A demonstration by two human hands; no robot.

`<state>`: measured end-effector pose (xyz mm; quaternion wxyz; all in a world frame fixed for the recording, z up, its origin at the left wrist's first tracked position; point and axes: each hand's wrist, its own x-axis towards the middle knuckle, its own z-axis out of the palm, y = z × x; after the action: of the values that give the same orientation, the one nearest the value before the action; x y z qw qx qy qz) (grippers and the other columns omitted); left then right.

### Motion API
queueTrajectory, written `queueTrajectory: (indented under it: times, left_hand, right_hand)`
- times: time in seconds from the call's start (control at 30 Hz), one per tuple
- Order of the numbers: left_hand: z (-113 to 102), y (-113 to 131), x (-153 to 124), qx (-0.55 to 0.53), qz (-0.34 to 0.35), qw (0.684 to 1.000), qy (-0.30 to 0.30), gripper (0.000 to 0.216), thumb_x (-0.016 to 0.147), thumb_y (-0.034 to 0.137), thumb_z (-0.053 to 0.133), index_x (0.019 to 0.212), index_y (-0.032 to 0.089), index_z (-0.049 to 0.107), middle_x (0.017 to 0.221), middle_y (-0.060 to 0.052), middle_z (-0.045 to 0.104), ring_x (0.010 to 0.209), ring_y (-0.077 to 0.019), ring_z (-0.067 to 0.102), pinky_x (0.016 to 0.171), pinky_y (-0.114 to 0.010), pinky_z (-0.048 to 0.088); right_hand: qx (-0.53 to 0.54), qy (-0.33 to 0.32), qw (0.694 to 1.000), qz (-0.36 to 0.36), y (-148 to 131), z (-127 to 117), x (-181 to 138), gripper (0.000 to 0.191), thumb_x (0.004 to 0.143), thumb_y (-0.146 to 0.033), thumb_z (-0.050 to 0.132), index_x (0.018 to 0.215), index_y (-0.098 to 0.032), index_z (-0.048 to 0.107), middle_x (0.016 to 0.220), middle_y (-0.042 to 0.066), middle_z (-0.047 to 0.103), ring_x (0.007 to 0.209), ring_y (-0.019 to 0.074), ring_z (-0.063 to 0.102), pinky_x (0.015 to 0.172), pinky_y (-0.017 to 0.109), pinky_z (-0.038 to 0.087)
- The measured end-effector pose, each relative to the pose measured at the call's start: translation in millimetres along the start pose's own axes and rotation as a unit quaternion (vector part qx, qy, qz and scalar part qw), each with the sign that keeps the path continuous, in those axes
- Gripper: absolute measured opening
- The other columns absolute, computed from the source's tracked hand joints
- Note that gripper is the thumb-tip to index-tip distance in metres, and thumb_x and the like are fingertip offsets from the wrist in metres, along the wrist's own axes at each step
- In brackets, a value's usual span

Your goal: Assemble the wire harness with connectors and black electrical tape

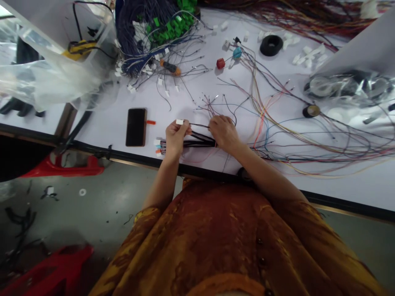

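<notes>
My left hand (176,137) is closed in a pinch on a white connector (180,121) whose dark wires (200,125) run across to the right. On those wires my right hand (224,132) rests with its fingers curled round them. Black-sleeved cables (200,142) of the harness lie below, between both hands. Their ends, with white, blue and orange connectors (158,147), stick out left of my left wrist. Loose thin wires (212,105) with bare terminals fan out beyond my right hand. What lies under my right palm is hidden.
A phone (136,127) and an orange connector (151,122) lie to the left. Farther back are a bundle of blue wires with green connectors (169,28), a screwdriver (170,67), a black tape roll (271,45) and a red connector (220,63). Long wires (308,135) spread rightward. The table edge (138,159) is close.
</notes>
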<state>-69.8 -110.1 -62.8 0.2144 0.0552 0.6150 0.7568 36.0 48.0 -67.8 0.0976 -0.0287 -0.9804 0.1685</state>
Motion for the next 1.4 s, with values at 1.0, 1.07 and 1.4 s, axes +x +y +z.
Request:
queueTrajectory:
  times: [1.0,1.07,1.4]
  left_hand:
    - [-9.7,-3.7,22.8,0.040,0.001,0.999,-0.002,0.018,0.081,0.029,0.081,0.073,0.018,0.069,0.060,0.004,0.066,0.048,-0.0047,0.060,0.050,-0.015,0.053]
    - [-9.5,-3.4,22.5,0.035,0.011,0.999,-0.009,0.017,0.081,0.029,0.080,0.074,0.017,0.070,0.061,0.003,0.067,0.048,-0.0046,0.060,0.050,-0.015,0.053]
    - [-8.4,5.5,10.4,0.097,0.059,0.993,-0.031,0.020,0.080,0.033,0.080,0.077,0.016,0.070,0.067,0.001,0.069,0.055,-0.0069,0.063,0.057,-0.017,0.053]
  right_hand:
    - [0.110,-0.141,0.944,0.278,-1.0,-66.9,-170.4,0.023,0.081,-0.026,0.065,0.102,-0.019,0.060,0.106,0.011,0.066,0.087,0.0243,0.062,0.074,0.036,0.047]
    - [0.134,-0.151,0.940,0.275,-2.9,-61.1,-160.9,0.014,0.080,-0.021,0.063,0.093,-0.019,0.059,0.096,0.008,0.065,0.080,0.0212,0.059,0.070,0.034,0.044]
    - [0.592,0.069,0.760,0.259,-14.3,-46.4,-7.6,0.043,0.089,-0.040,0.066,0.125,-0.029,0.046,0.092,-0.002,0.056,0.057,0.0068,0.052,0.046,0.020,0.041]
